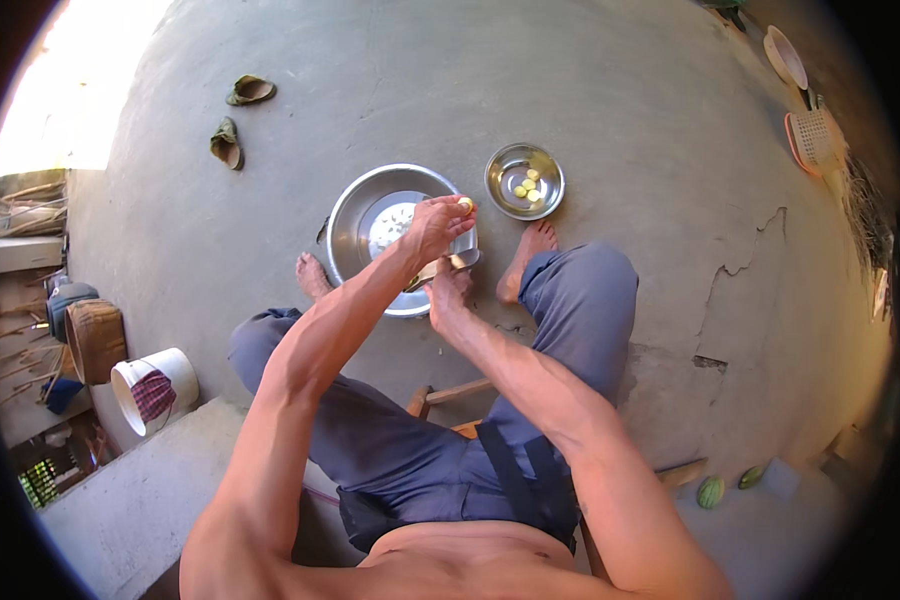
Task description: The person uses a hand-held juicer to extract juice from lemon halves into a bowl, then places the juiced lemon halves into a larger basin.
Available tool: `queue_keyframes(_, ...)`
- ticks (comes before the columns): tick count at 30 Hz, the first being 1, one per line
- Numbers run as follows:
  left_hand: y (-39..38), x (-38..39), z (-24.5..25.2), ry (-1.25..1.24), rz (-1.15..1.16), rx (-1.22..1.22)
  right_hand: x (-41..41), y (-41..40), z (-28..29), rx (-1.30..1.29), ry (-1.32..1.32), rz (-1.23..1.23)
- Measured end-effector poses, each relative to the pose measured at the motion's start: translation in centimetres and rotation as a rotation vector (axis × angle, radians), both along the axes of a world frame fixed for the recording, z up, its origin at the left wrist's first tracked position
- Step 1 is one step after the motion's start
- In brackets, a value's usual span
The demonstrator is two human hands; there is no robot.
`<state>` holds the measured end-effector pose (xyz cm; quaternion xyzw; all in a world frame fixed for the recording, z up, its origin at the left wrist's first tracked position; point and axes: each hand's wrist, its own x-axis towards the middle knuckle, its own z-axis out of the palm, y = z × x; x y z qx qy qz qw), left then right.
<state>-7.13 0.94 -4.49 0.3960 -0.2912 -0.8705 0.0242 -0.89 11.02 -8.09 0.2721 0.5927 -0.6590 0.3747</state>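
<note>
My left hand point(441, 223) holds a small round yellow piece of food point(465, 204) between thumb and fingers, above the right side of a wide metal basin point(352, 225). Just nearer to me, my right hand point(450, 289) grips a flat, broad metal tool point(465, 259), perhaps a cleaver; the fingers hide part of it. The basin stands on the floor between the feet, with a pale pattern or reflections on its bottom. To its right is a smaller steel bowl point(496, 184) with several yellow pieces point(532, 195) in it.
Bare feet flank the basin, the left foot point(313, 276) close to its rim. A pair of green shoes point(252, 90) lies farther off on the concrete floor point(390, 90). A white bucket point(176, 379) with a checked cloth stands left; a watermelon point(710, 492) lies at lower right.
</note>
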Motion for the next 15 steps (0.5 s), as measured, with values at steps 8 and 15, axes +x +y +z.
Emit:
queue_keyframes(8,0.0,-6.2,-9.5,-0.127,0.017,-0.088,0.5,0.0,0.4,0.033,-0.014,-0.009)
queue_keyframes(15,-8.1,2.7,-13.9,-0.188,0.053,-0.608,1.4,0.3,1.3,-0.036,-0.100,0.107)
